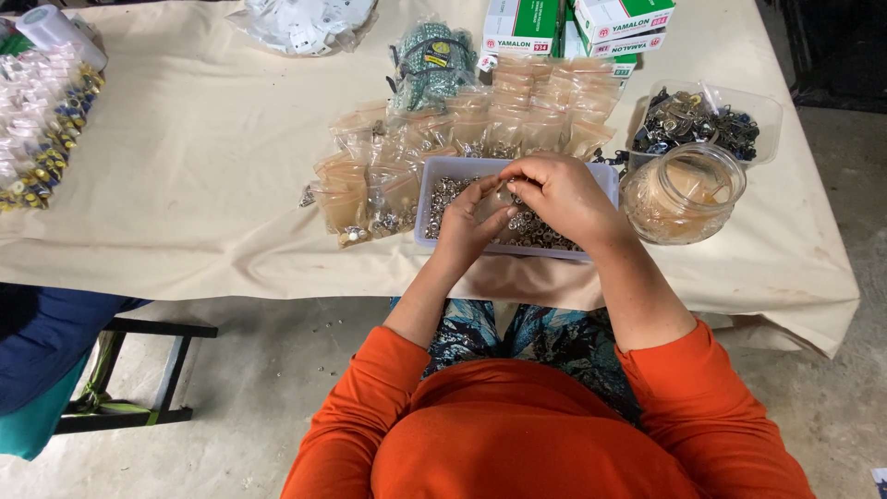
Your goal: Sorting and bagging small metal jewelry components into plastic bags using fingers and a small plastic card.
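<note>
A person in orange sleeves works seated at a cloth-covered table [194, 176], both hands meeting over a shallow lavender tray [434, 185] of small silvery metal fittings [528, 231]. The left hand [469, 226] is cupped with fingers half curled, its thumb and forefinger pinched on what looks like a small clear plastic bag [490, 201]. The right hand [564, 196] arches above it, fingertips drawn together at the bag's mouth; whether they hold a fitting cannot be told from this view. The tray sits near the table's front edge, directly ahead of the person.

At 12 o'clock from the tray lie rows of filled clear packets [536, 106], with more fanned out at 9 o'clock [365, 199]. A glass jar [684, 192] stands just beside the tray at 3 o'clock, and a clear tub of dark metal hardware [707, 123] sits beyond it at about 1 o'clock. Green and white cartons [577, 28] line the far edge.

The likely risks are small ones: a fitting slipping from the fingertips could miss the bag, though it would probably fall back into the tray. The tray's closeness to the table's edge looks more troubling, since a knock from a forearm could tip its contents to the concrete floor [268, 370]. The jar, so near the right wrist, could also be nudged.
</note>
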